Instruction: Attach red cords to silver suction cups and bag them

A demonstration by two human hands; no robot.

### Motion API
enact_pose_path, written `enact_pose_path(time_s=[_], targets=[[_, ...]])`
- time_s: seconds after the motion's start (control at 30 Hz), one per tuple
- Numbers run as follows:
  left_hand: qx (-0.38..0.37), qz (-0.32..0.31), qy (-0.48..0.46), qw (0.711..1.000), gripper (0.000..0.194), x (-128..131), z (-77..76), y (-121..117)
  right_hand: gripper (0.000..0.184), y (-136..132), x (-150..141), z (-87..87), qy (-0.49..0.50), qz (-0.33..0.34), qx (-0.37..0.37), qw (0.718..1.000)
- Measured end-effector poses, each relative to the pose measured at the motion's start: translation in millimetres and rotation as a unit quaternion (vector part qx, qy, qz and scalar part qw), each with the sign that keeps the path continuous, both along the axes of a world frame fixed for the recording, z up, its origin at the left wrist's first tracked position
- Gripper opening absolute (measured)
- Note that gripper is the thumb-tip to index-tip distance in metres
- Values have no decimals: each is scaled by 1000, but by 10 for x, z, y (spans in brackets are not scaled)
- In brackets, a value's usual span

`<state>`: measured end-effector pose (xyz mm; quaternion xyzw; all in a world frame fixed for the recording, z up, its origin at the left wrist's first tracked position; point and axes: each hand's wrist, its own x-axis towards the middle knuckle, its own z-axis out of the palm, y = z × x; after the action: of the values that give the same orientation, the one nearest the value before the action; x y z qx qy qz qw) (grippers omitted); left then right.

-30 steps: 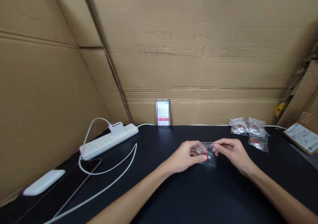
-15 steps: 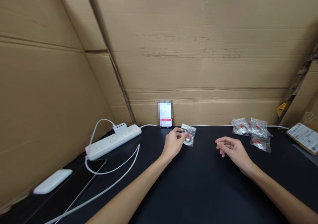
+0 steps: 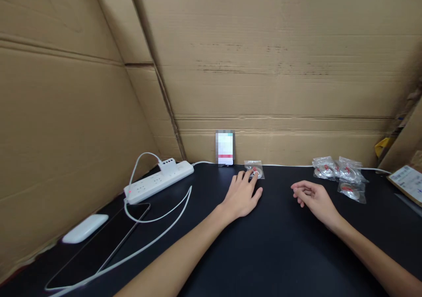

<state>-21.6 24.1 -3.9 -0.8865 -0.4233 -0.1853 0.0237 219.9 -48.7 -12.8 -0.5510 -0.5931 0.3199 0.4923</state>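
**Packet Set Down at the Far Edge**

Moved since half a second ago: small clear packet (image 3: 254, 170) out of the left hand (image 3: 242, 194) and down onto the black tabletop (image 3: 263, 253), close to the far edge, just right of the small upright card (image 3: 225, 148) leaning on the cardboard wall (image 3: 280, 68). Left hand now flat, palm down, fingers spread — fingertips (image 3: 253, 174) touching the packet's near side, grip apart, nothing clamped. Inside the packet, a round silvery piece with a red part. Right hand (image 3: 313, 198) hardly shifted: resting on the tabletop well apart from the packet, fingers loosely curled, holding nothing. Beyond it, toward the far right corner, a cluster of similar packets (image 3: 341, 176), untouched. Near the far left — a white power strip (image 3: 158, 181) with its cable (image 3: 165, 218) looping toward the near edge. At the left edge, a white oblong device (image 3: 85, 228) beside a dark flat slab (image 3: 99, 253).
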Motion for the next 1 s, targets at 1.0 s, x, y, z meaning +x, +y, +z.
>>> enact_pose_path(time_s=[1.0], targets=[[-26,-4,-38,999,60,-14,-78,185,24,271,1081,-107,-514,-304,99,796]])
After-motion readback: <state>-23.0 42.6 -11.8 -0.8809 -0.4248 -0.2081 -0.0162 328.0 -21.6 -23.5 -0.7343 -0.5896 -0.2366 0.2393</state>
